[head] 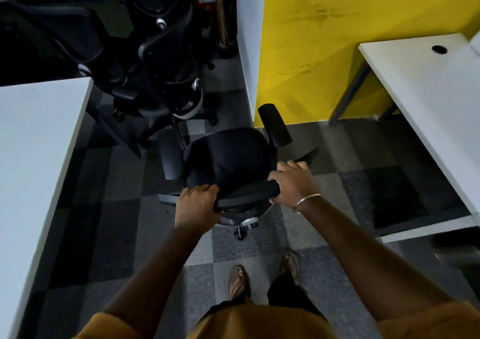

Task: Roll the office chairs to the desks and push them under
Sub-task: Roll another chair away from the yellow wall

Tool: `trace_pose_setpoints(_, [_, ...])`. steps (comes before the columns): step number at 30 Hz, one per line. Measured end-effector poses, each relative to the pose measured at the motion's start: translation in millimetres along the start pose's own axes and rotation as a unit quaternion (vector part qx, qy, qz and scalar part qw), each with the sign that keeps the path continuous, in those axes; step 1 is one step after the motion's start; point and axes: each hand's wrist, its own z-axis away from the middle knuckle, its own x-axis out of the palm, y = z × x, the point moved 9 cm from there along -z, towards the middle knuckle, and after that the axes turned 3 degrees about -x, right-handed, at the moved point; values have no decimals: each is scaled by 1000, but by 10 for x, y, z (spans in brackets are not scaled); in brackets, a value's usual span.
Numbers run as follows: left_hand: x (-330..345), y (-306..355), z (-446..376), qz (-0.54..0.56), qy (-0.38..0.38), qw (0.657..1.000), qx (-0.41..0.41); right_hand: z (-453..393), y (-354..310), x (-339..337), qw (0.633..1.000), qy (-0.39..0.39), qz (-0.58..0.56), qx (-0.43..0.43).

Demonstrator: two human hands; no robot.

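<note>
A black office chair (231, 157) stands on the carpet in the aisle in front of me, its seat facing away. My left hand (198, 205) grips the left end of the backrest's top edge. My right hand (292, 180) grips the right end of the same edge; a metal bangle sits on that wrist. A white desk (33, 162) runs along the left side. Another white desk (428, 94) with a round cable hole stands at the right, against the yellow wall.
Two more black office chairs (161, 61) are crowded together ahead at the left, near the left desk's corner. A white and yellow wall corner (255, 79) juts out just beyond the held chair. Grey checkered carpet (337, 183) lies open between the desks.
</note>
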Motion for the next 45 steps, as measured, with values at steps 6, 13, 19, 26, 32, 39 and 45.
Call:
trace_pose_setpoints(6, [35,59,427,-7,17,1000,-12,608,-172,102,999,-22,-31,11])
trace_pose_setpoints(13, [191,484,977,-38,-8,999,-33,1350,-37,194,999,-18,-32,11])
trace_pose_setpoints(19, [286,939,1515,-50,-22,998,-36,2050,120,274,999,-24,-32,21])
trace_pose_setpoints(26, [362,1501,2259,-35,-26,999,-1,3026,238,376,998,-15,-29,50])
trace_pose_setpoints(32, [403,1696,2746,-22,-19,999,12,3690,169,467,996,14,-38,85])
trace_pose_setpoints(39, [449,1815,3661,-20,-21,998,51,4732,-171,647,989,48,-39,135])
trace_pose_setpoints(45, [511,1893,4419,-30,-33,997,71,5518,-472,763,986,52,-56,150])
